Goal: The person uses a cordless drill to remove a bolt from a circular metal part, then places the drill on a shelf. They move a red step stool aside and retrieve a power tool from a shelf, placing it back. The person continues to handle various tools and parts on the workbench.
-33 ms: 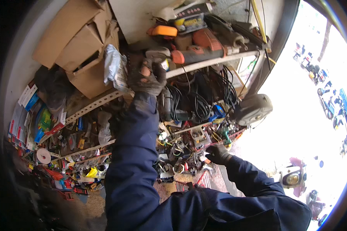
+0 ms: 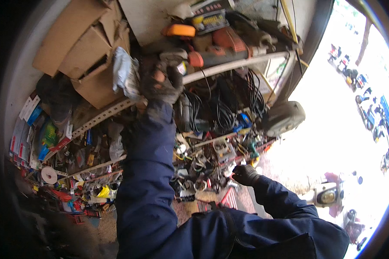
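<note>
My left hand (image 2: 162,84), in a worn dark glove with bare fingertips showing, reaches up to the top shelf (image 2: 235,65). Its fingers are curled at a grey rounded thing (image 2: 173,56) whose kind I cannot make out; a small white-and-yellow labelled piece (image 2: 181,67) shows beside them. Right of that hand lies an orange-and-grey power tool (image 2: 220,57). A crumpled silvery bag (image 2: 125,72) is just left of it. Lower down, my right hand (image 2: 245,175), also gloved, hovers in front of the lower shelves. Its fingers are curled in, and nothing shows between them.
Torn cardboard boxes (image 2: 86,56) fill the upper left. Black coiled cables (image 2: 224,118) hang under the top shelf, beside a grey rounded housing (image 2: 285,118). Several small tools and parts crowd the lower shelves. At the right, a scooter (image 2: 326,196) stands in the bright opening.
The view has shifted slightly, so the shelf things sit a little further left and up. My left hand stays at the grey rounded thing; my right hand has hardly moved.
</note>
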Demonstrator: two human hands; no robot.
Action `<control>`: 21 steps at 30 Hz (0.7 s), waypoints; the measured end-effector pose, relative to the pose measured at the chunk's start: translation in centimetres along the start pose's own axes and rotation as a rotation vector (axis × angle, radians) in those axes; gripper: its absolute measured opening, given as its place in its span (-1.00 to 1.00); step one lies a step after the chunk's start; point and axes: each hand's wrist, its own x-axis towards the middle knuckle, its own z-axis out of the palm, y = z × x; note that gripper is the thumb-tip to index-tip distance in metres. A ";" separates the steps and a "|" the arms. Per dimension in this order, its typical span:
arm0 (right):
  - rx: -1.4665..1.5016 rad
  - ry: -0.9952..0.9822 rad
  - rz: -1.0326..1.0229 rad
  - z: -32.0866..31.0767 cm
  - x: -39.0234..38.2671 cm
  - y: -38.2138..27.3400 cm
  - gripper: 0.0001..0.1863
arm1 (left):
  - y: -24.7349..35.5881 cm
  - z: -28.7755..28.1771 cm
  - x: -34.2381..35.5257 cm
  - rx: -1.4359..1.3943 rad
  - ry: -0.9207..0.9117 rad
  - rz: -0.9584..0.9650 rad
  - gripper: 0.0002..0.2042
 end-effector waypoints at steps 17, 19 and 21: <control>0.361 -0.082 0.836 16.9 -20.1 16.2 -0.54 | -2.3 0.4 -0.6 -0.184 0.110 -0.190 -0.66; 0.454 -0.113 0.870 18.7 -21.5 16.5 -0.54 | -2.9 0.3 -0.2 -0.230 0.143 -0.199 -0.67; 0.446 -0.128 0.828 20.0 -22.6 16.6 -0.58 | -3.0 0.2 0.0 -0.241 0.144 -0.255 -0.65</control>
